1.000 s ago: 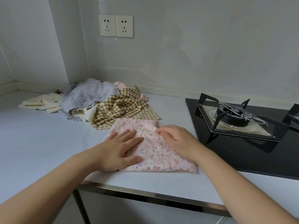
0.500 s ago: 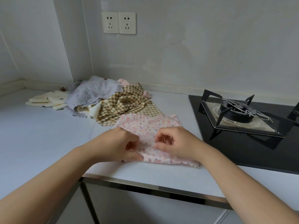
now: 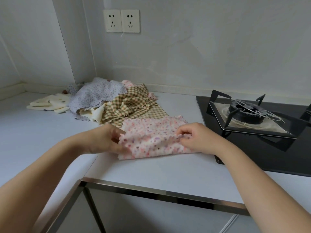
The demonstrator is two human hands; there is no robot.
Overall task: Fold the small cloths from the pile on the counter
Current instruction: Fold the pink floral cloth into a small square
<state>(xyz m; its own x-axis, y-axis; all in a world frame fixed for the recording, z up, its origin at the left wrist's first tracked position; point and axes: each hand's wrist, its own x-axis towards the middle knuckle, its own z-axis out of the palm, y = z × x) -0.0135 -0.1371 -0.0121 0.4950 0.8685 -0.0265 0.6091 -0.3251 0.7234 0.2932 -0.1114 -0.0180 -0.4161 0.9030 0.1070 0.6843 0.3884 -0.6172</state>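
The pink floral cloth lay rumpled and partly doubled over on the white tabletop, just left of the stove. The pile of checked, lilac and cream cloths sat farther left of the stove, by the wall. The left hand pinched the cloth's far-from-stove edge with curled fingers and thumb, the right hand pinched its raised fold nearest the stove, and both forearms reached forward.

No readable text, label, brand or number shows on the pink cloth, sockets or stove.
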